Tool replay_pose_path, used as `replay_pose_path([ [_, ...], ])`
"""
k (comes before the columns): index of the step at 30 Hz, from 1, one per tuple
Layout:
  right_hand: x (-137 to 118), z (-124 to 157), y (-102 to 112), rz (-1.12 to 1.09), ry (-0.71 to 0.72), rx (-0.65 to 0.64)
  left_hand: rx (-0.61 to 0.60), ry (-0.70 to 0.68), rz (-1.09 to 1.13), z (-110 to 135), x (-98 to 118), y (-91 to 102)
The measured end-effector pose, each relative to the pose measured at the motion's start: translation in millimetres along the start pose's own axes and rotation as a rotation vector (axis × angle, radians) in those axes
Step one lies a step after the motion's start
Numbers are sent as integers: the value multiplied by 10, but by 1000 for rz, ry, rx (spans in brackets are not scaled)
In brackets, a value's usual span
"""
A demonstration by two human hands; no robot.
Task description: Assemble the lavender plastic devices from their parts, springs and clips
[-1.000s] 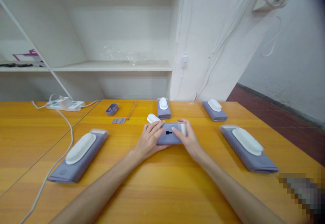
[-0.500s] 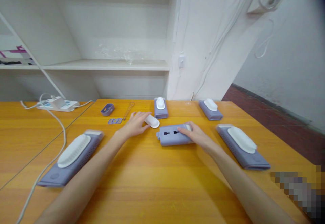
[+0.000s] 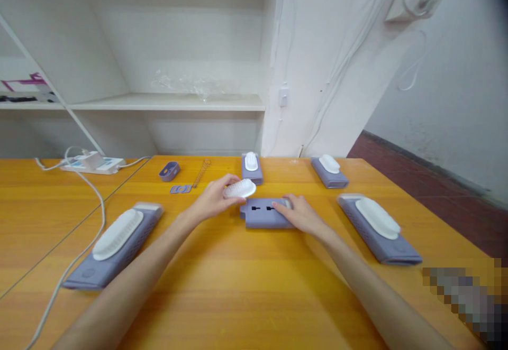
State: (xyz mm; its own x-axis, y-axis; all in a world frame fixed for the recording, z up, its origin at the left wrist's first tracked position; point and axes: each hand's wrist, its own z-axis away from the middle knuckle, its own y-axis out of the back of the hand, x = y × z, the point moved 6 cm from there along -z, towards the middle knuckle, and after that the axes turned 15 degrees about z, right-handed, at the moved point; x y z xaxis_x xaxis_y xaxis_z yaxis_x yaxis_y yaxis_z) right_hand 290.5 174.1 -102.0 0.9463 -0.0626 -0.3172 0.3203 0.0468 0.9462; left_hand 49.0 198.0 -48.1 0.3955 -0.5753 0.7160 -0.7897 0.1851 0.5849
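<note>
My left hand (image 3: 214, 197) pinches a white oval brush (image 3: 243, 187), fingers on top and thumb below. Its textured, bristle-like face is turned partly toward me, and it is lifted just above the table. Right beneath lies a purple-grey rectangular case (image 3: 264, 220) with two black keyhole-shaped slots and a tab at its left end. My right hand (image 3: 300, 212) grips the right end of this case, thumb near one slot; that end is partly hidden by the hand.
Similar cases topped with white ovals stand around: left (image 3: 115, 244), back (image 3: 251, 168), back right (image 3: 329, 170) and right (image 3: 379, 228). A purple-grey ring-shaped part (image 3: 169, 171), flat pieces (image 3: 180, 189) and a coil spring (image 3: 202, 172) lie at back left. A power strip (image 3: 95, 164) trails a white cable (image 3: 102, 207).
My left hand has lifted the white brush off the table and tilted it, showing its textured side. The case has shifted slightly left with my right hand.
</note>
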Motion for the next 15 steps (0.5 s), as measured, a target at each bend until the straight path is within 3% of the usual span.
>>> replay_pose_path([
  [4, -35, 11, -21, 27, 10, 4, -127, -36, 16, 33, 158, -222],
  [7, -44, 11, -35, 24, 28, 22, -137, -32, 17, 46, 151, -322],
  [11, -34, -2, -53, 28, 22, 28, -101, -41, 59, 56, 131, -337],
  [15, -43, -14, -64, 33, 26, 22, 41, -63, 108, 71, 140, -260],
])
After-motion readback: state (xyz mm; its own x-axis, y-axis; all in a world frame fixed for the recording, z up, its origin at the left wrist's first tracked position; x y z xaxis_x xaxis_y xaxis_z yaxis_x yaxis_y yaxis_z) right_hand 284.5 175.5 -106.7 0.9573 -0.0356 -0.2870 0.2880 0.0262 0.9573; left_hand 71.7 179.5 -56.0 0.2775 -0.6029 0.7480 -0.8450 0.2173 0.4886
